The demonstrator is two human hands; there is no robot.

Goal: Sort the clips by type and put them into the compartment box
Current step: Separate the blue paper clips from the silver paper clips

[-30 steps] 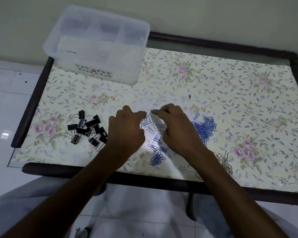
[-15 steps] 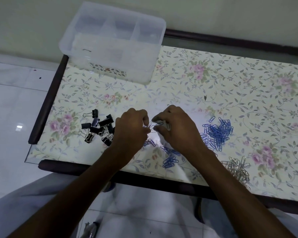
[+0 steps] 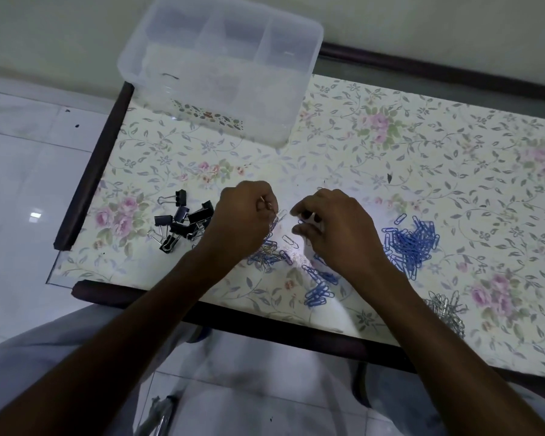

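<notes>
A clear compartment box (image 3: 221,67) stands at the table's far left corner. Black binder clips (image 3: 183,220) lie in a heap at the left. Blue paper clips (image 3: 411,243) are piled at the right, and a smaller blue bunch (image 3: 320,289) lies near the front edge. A silver paper clip pile (image 3: 445,311) sits at the front right. Mixed clips (image 3: 269,253) lie under my hands. My left hand (image 3: 239,218) pinches a few silver paper clips (image 3: 276,220). My right hand (image 3: 337,228) hovers beside it with fingers curled; what it pinches is hard to make out.
The floral table top (image 3: 390,146) has a dark wooden frame (image 3: 88,171) along its left and near edges. White tiled floor (image 3: 22,171) lies to the left. A single silver clip (image 3: 290,241) lies between my hands.
My hands have drawn slightly apart. The left hand has lifted with silver clips in its fingers. The view has shifted, so the box and piles sit further right in the frame.
</notes>
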